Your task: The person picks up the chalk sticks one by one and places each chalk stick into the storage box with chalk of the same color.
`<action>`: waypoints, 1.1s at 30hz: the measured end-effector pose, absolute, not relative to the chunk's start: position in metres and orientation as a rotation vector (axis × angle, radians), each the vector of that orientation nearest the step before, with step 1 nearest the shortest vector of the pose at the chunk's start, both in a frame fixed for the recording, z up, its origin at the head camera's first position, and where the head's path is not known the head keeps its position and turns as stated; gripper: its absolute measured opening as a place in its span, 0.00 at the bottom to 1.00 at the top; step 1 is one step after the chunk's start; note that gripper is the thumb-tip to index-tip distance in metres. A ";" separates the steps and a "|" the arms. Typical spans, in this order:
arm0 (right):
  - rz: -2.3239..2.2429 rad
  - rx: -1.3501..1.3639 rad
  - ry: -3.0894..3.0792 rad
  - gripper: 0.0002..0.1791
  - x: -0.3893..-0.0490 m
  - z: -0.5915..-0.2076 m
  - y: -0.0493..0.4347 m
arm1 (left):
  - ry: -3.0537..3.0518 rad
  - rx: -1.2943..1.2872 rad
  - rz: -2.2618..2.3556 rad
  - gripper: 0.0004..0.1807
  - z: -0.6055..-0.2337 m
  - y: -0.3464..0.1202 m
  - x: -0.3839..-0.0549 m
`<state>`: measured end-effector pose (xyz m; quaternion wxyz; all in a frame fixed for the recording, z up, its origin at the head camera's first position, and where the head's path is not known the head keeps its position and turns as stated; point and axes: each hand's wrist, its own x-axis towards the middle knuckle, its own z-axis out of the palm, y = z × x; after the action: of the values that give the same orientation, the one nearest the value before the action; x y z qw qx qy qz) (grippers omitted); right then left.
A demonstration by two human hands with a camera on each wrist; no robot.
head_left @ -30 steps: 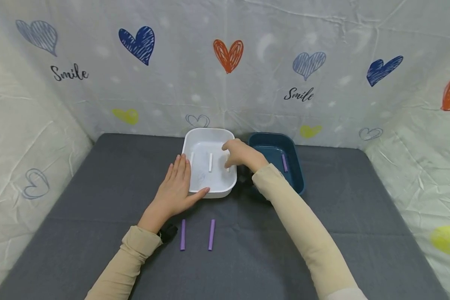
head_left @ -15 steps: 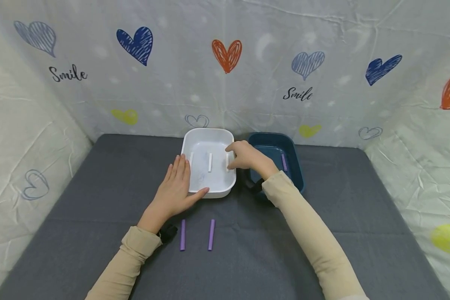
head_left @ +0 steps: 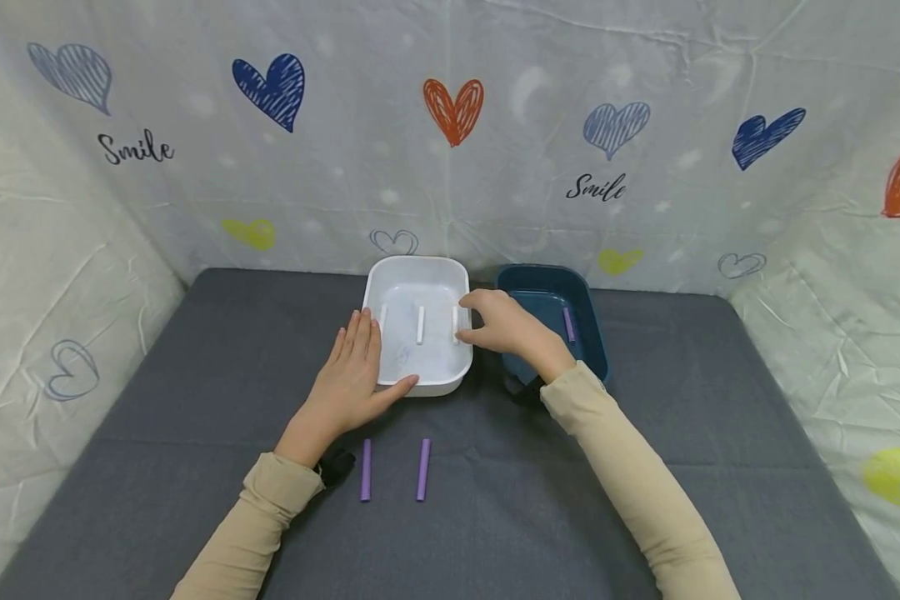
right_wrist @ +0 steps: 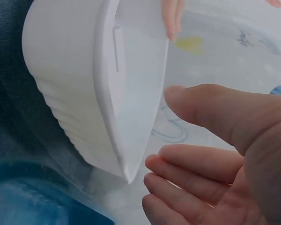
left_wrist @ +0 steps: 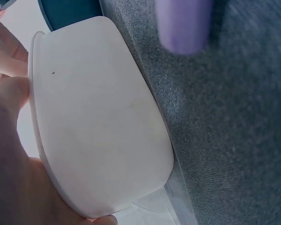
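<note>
left hand [head_left: 352, 379] on white bin [head_left: 429, 389], fingers straight and close together along its 9 o'clock rim, thumb out wide at the 6 o'clock rim. right hand [head_left: 506, 323] at the 3 o'clock rim, thumb and fingers wide apart, gap between them bare in right wrist view; can't tell if it touches the rim. white bin holds three sticks, all roughly 12-to-6: middle white stick [head_left: 421, 325], 9 o'clock white stick [head_left: 383, 318] near left hand, 3 o'clock white stick [head_left: 455, 323] right by right hand. teal bin [head_left: 598, 333] just beside at 3 o'clock, partly behind right hand, one purple stick [head_left: 568, 325] inside. two more on grey surface [head_left: 195, 433], towards 6 o'clock from white bin: left purple stick [head_left: 366, 471] and right purple stick [head_left: 423, 471], apart, near parallel. heart-print cloth [head_left: 525, 192] at 12 o'clock.
</note>
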<state>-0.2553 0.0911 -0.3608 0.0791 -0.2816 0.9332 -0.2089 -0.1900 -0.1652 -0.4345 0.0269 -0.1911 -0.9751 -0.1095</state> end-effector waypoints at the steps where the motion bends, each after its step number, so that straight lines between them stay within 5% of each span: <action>1: -0.623 -0.849 2.805 0.29 -0.253 -0.360 0.093 | -3.012 -0.592 -0.341 0.60 -0.435 -0.165 -0.190; 33: -0.959 -0.673 3.208 0.33 -0.176 -0.376 0.189 | -2.992 -0.639 -0.382 0.59 -0.437 -0.170 -0.190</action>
<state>-0.1759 0.1894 -0.3764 -0.1364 -0.1953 0.9305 -0.2783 -0.1905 -0.1697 -0.4372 0.0291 -0.2073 -0.9700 -0.1240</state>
